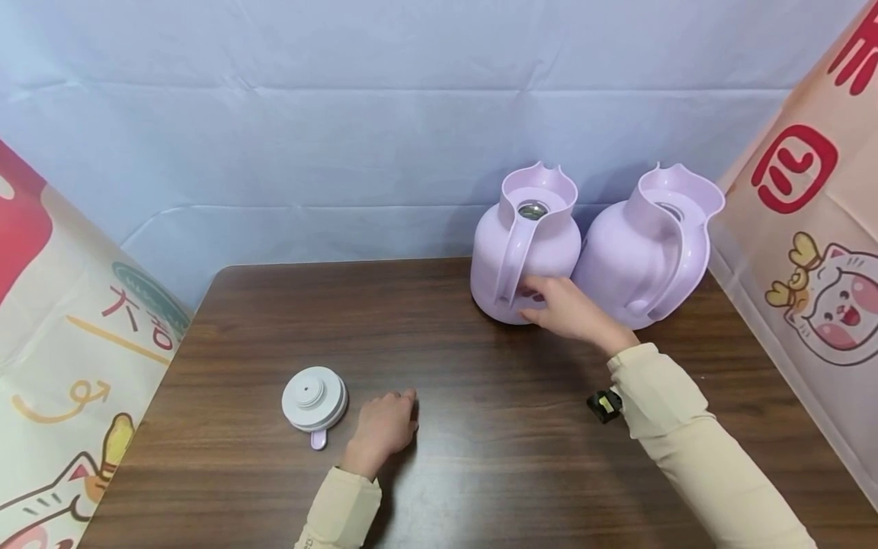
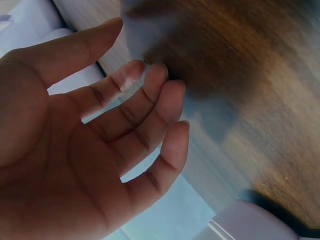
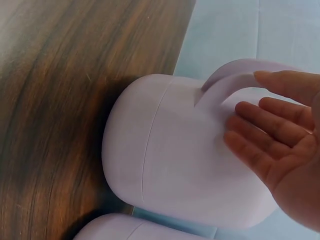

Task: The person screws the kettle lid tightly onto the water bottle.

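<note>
My right hand (image 1: 565, 309) is at the lower handle of the left lilac thermos jug (image 1: 490, 263), which stands upright without a lid. In the right wrist view, the thumb tip meets the handle (image 3: 227, 90), while the other fingers lie loosely bent beside the body. A second lilac jug (image 1: 607, 255), also lidless, stands just right of it. My left hand (image 1: 386, 425) hovers low over the table, fingers loosely bent and palm bare in the left wrist view. Left of it lies a round white lid (image 1: 322, 412) with a stepped top and a small lilac tab.
Both jugs stand at the back right of the brown wooden table (image 1: 466, 465), near a pale blue cloth backdrop (image 1: 343, 137). Printed cloths (image 1: 802, 267) hang along the sides. A small black item with a yellow-green patch (image 1: 604, 406) shows beside the right cuff.
</note>
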`<state>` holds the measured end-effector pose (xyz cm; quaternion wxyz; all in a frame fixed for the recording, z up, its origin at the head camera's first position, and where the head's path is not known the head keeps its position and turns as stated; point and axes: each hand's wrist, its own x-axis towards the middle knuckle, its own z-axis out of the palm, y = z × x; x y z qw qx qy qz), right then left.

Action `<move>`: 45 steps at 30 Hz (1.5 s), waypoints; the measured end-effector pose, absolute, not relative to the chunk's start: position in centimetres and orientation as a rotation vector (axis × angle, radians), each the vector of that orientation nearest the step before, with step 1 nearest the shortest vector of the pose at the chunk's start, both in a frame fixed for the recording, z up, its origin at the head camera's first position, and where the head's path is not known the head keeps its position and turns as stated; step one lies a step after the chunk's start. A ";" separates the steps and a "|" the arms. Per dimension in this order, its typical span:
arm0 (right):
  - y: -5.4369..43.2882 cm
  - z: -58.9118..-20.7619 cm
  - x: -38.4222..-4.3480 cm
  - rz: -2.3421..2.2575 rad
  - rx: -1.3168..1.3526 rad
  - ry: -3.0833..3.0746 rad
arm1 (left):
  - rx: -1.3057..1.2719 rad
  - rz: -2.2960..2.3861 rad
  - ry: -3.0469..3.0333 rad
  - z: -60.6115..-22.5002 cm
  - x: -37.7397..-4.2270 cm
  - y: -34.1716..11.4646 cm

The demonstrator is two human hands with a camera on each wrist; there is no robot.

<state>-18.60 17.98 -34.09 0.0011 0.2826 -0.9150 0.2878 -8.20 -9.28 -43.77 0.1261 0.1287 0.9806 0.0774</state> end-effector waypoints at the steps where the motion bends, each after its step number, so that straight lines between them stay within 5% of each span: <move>1: 17.9 -34.0 -18.7 0.922 0.885 -2.879 | 0.373 0.229 2.852 -43.8 -8.2 -9.3; 45: 16.3 -33.8 -18.9 0.909 0.818 -2.922 | 0.437 0.324 2.893 -43.9 -8.2 -10.2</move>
